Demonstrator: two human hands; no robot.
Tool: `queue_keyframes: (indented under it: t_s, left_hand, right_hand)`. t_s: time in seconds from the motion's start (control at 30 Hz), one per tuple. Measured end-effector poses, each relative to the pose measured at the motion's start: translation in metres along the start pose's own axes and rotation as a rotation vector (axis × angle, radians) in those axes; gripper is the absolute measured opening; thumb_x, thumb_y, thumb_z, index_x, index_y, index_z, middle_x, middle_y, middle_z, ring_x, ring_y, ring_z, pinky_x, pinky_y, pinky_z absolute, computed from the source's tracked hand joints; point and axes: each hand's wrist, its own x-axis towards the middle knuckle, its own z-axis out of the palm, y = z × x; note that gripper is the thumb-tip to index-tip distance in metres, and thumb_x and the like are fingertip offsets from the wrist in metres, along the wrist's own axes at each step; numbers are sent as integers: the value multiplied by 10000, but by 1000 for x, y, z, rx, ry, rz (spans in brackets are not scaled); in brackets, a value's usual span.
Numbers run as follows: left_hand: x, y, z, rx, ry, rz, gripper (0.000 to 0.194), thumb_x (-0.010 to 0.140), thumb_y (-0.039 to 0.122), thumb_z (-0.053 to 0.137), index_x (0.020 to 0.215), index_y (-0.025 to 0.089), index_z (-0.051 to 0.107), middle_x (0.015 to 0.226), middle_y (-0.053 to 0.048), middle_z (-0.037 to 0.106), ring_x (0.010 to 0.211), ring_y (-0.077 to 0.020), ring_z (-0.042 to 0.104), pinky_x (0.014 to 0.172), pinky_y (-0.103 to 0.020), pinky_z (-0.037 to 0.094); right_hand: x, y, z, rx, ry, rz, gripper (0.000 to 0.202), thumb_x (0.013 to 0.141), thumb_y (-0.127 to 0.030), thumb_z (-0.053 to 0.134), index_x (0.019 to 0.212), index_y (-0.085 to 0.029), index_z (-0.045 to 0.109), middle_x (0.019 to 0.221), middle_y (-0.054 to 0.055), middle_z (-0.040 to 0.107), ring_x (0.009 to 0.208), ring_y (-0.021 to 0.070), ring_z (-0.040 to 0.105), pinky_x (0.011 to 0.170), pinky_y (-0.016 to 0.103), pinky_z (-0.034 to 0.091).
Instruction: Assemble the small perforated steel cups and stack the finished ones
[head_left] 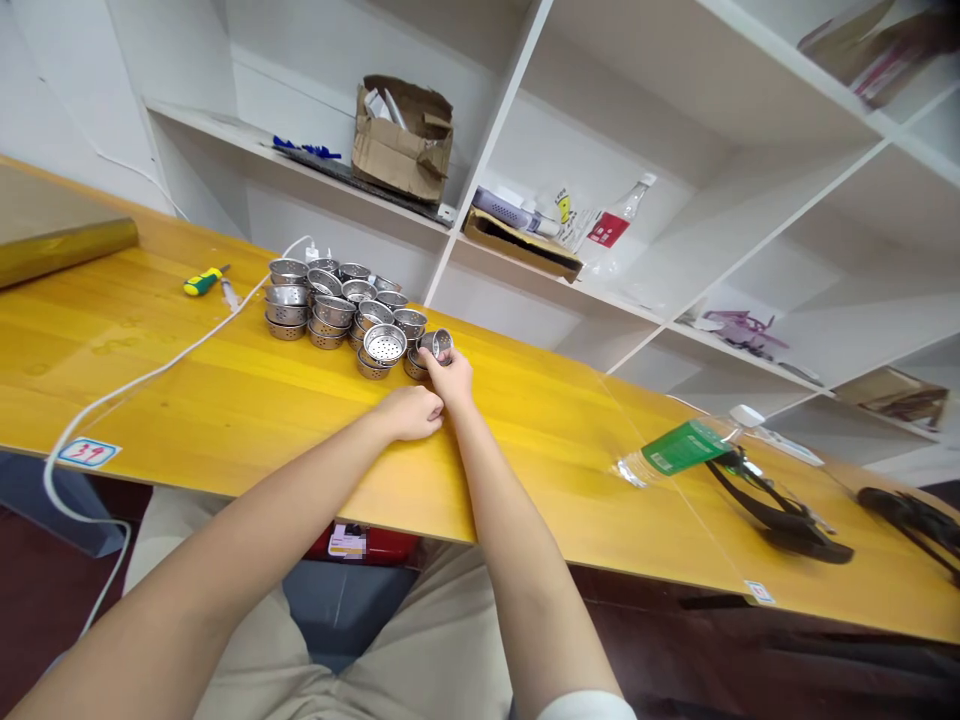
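My right hand [452, 380] pinches a small perforated metal cup [437, 345] by its rim, tilted, at the right front end of a group of similar cups. Another cup [415, 366] stands just below it, partly hidden by the hand. My left hand [412, 412] is curled into a fist on the table, close beside my right wrist, with nothing visible in it. Several perforated metal cups [385, 343] stand in short stacks to the left, their open sides up.
A yellow wooden table [525, 430] carries a white cable [161, 370], a green and yellow screwdriver [202, 282] and a tilted bottle with a green label [686, 447]. Dark straps [780, 515] lie at the right. White shelves [517, 120] behind hold a torn cardboard box [401, 140].
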Motion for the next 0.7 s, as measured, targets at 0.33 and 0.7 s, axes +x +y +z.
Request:
queue_keyframes:
  t_s: [0.33,0.7]
  left_hand:
    - [0,-1,0,15,-7,31,238,888,332,570,759,191,711,773,-98,727,681,-239,649,613,-337,383]
    - [-2,-4,-2,-206,88,-7,144,855,321,613,807,188,641,774,-47,701,698,-200,628,653,-302,429]
  right_hand:
    - [-3,-5,-2,17,-54,-68,354,747,-530,774,863,-222,644,841,14,682,820,180,589,786,280,478]
    - [4,-3,-18,230,-87,-195,589,954,-550,567,1428,-203,524,1493,151,560,1388,266,522,1167,433,397]
